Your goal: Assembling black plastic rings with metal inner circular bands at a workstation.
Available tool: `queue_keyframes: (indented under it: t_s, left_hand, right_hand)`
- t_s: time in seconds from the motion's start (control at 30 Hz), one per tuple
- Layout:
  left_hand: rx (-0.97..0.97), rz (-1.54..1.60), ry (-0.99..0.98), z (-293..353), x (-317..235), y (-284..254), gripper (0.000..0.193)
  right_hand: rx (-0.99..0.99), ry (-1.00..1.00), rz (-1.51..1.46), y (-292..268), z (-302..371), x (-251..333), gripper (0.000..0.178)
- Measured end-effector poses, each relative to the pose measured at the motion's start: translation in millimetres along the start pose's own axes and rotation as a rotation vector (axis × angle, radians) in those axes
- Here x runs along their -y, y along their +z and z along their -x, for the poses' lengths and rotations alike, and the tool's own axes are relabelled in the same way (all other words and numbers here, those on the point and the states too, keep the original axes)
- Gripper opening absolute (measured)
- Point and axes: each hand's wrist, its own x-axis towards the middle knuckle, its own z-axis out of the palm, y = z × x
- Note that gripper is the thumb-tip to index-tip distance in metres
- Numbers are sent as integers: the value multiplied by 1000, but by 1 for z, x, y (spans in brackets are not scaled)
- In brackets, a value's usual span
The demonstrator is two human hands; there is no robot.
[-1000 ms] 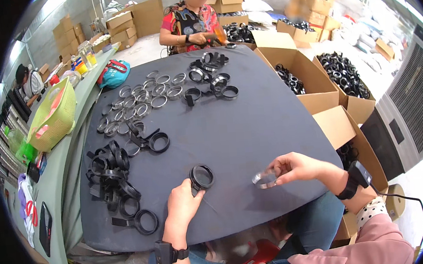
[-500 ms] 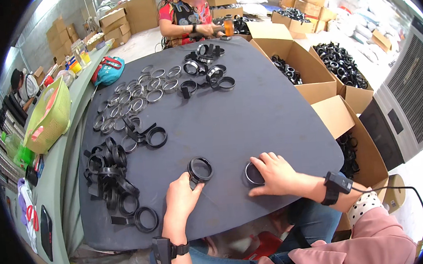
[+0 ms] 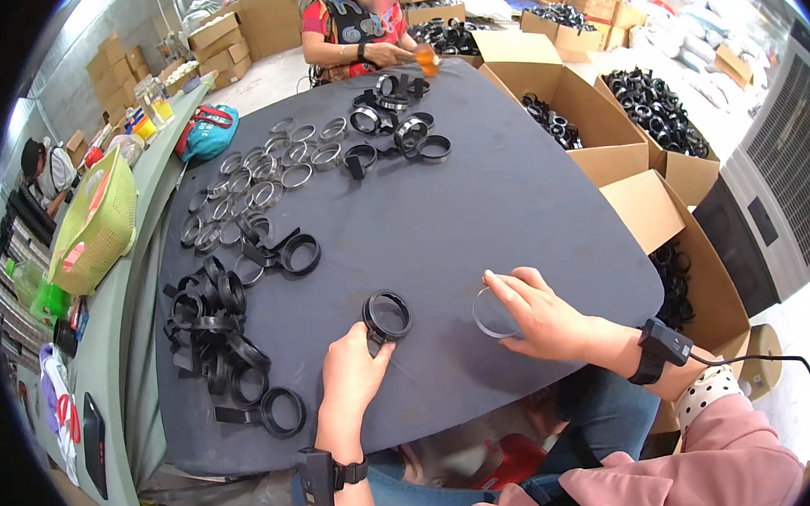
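Observation:
My left hand (image 3: 353,364) is closed on the stem of a black ring (image 3: 370,317), with the ring held up beyond the fingertips over the dark table. To its right, my right hand (image 3: 545,318) grips a thin silver metal ring (image 3: 478,318), its fingers and thumb at the ring's right side. The two rings are apart. Left of my left hand lies a pile of black rings with stems (image 3: 211,322), and one such ring (image 3: 265,415) sits at its near end. Farther back, several silver rings (image 3: 298,185) lie in a loose group.
Black rings with some silver ones (image 3: 360,171) lie at the table's far side, where another person (image 3: 348,53) works. Open cardboard boxes (image 3: 626,161) of black parts line the right edge, beside a large grey cooler (image 3: 768,177). A green side table (image 3: 133,303) holds a yellow-green basket (image 3: 92,241).
My right hand has raised the silver ring and tilted it more upright, moving slightly away from me. My left hand and its black ring have barely moved. The other person's hands have shifted.

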Motion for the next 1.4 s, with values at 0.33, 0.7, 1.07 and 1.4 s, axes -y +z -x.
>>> queue_keyframes:
  t_s: [0.33, 0.7, 1.07, 1.4]
  left_hand:
    - [-7, 60, -14, -3, 3, -1, 31]
    - [33, 82, -75, -3, -3, -4, 33]
    - [238, 135, -60, -4, -9, -19, 28]
    - [300, 151, -32, -5, -11, -15, 27]
  right_hand:
    - [181, 134, 7, -13, -22, 12, 97]
    - [55, 223, -99, 38, 22, 13, 78]
    - [31, 318, 157, 36, 36, 3, 73]
    - [-264, -77, 368, 12, -23, 42, 59]
